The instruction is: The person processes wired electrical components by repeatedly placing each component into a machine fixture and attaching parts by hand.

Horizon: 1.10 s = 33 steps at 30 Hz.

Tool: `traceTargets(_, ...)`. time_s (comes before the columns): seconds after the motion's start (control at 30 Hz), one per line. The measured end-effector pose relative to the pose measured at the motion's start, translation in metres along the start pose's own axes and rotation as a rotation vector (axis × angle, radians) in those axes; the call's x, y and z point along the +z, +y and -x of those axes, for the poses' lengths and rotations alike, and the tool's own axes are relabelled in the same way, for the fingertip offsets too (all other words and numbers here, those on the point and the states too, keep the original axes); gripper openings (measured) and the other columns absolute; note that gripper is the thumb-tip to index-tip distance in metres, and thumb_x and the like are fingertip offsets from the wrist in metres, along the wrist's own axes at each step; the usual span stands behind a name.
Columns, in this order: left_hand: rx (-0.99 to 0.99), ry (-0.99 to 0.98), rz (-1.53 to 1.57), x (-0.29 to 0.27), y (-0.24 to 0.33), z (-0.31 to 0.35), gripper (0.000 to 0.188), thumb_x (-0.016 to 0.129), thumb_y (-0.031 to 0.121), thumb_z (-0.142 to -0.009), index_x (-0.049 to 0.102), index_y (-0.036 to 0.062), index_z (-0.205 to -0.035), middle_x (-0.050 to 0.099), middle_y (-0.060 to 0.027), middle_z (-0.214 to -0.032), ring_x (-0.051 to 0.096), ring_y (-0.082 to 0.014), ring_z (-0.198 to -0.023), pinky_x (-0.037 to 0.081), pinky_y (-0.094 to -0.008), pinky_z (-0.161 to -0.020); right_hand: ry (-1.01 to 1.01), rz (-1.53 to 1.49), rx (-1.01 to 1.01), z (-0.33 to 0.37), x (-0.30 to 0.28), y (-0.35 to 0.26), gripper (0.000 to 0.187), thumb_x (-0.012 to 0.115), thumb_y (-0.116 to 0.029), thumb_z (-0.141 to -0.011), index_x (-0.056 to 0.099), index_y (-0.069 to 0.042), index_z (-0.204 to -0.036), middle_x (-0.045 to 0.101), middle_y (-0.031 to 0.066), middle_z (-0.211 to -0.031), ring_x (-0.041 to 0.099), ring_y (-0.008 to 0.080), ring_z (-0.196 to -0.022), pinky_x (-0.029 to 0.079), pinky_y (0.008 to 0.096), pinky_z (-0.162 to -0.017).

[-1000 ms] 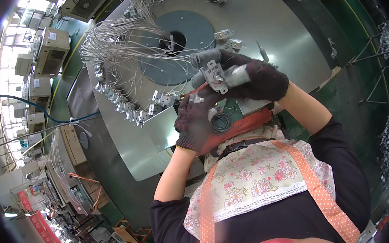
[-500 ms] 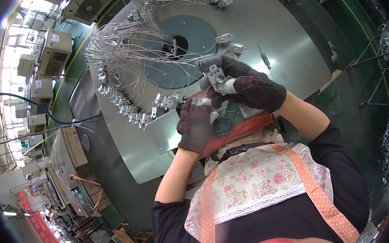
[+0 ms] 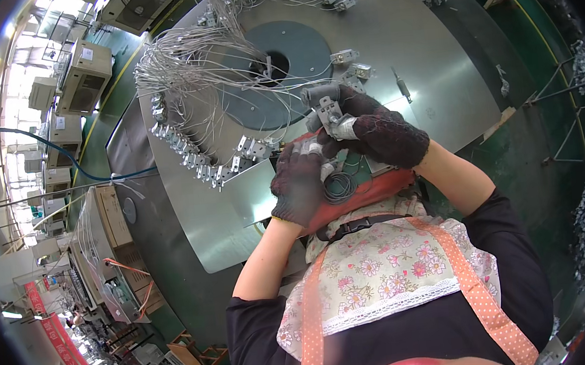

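Dark knit gloves with tape-wrapped fingers cover both my hands. My right hand (image 3: 389, 132) is closed around a small metal bracket assembly (image 3: 328, 108) with a grey cylindrical part at its upper end. Just left of it, my left hand (image 3: 298, 182) has its fingers curled together near the lower end of that piece. What those fingers hold, if anything, is hidden. Below the hands, a coil of thin grey wire (image 3: 340, 187) rests by a red cloth (image 3: 377, 190) on my lap.
Wired metal brackets (image 3: 181, 147) line the left part of the metal table (image 3: 207, 238). Thin wires (image 3: 191, 59) bundle toward a grey disc (image 3: 244, 110) with a central hole. A slim tool (image 3: 401, 85) lies to the right. Two loose brackets (image 3: 356, 72) sit beyond my right hand.
The view has shifted slightly, so the table and its parts appear a little to the right. Both hands keep nearly the same pose around the bracket assembly.
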<state>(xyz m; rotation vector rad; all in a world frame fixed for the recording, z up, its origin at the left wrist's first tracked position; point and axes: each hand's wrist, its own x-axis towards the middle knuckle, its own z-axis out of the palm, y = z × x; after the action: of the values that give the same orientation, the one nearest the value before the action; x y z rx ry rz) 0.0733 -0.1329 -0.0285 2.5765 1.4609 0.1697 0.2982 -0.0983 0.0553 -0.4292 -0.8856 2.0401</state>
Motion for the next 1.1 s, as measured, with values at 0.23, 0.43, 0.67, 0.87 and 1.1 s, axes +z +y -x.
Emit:
traceTargets(0.23,-0.035,0.041,0.073,-0.003,0.004,0.001,0.040,0.067,0.038,-0.093,0.068,0.0059,-0.117,0.067,-0.0184,-0.124,0.053,-0.0379,-0.131,0.034,-0.0516,-0.116,-0.073,-0.031,-0.098,0.007,-0.015,-0.005,0.081,0.074,-0.038,-0.092,0.036,-0.005,-0.155,0.057,0.0160,-0.137,0.065,0.0253,-0.117,0.055,0.0393,-0.103)
traceTargets(0.43,0.026,0.150,0.052,-0.003,-0.004,0.006,0.051,0.071,0.042,-0.089,0.065,0.0046,-0.123,0.069,-0.0223,-0.120,0.061,-0.0384,-0.122,0.040,-0.0533,-0.112,0.132,-0.373,-0.010,0.019,-0.031,0.002,0.041,0.058,-0.013,-0.104,0.050,-0.001,-0.142,0.065,0.0200,-0.123,0.070,0.0283,-0.104,0.061,0.0388,-0.091)
traceTargets(0.67,-0.228,-0.031,0.257,-0.030,0.008,-0.008,0.050,0.073,0.052,-0.086,0.069,0.0134,-0.117,0.068,-0.0116,-0.116,0.063,-0.0325,-0.118,0.048,-0.0476,-0.104,0.179,-0.006,0.030,0.006,-0.043,0.024,0.049,0.071,-0.010,-0.095,0.052,-0.002,-0.140,0.067,0.0131,-0.120,0.068,0.0230,-0.104,0.059,0.0369,-0.091)
traceTargets(0.87,-0.399,-0.246,0.673,-0.071,-0.033,-0.047,0.046,0.078,0.040,-0.078,0.073,0.0109,-0.113,0.072,-0.0148,-0.120,0.069,-0.0329,-0.110,0.052,-0.0440,-0.095,0.185,1.115,-0.189,0.001,-0.031,0.014,0.063,0.077,-0.005,-0.089,0.047,0.000,-0.144,0.069,0.0102,-0.125,0.067,0.0197,-0.114,0.054,0.0386,-0.101)
traceTargets(1.1,-0.403,-0.384,-0.069,-0.056,-0.103,-0.064,0.041,0.070,0.023,-0.076,0.075,0.0089,-0.114,0.072,-0.0214,-0.117,0.069,-0.0413,-0.111,0.055,-0.0643,-0.081,-0.336,1.905,-0.010,-0.030,-0.010,0.035,0.053,0.077,-0.010,-0.064,0.067,-0.010,-0.116,0.064,0.0123,-0.099,0.064,0.0347,-0.098,0.055,0.0450,-0.085)
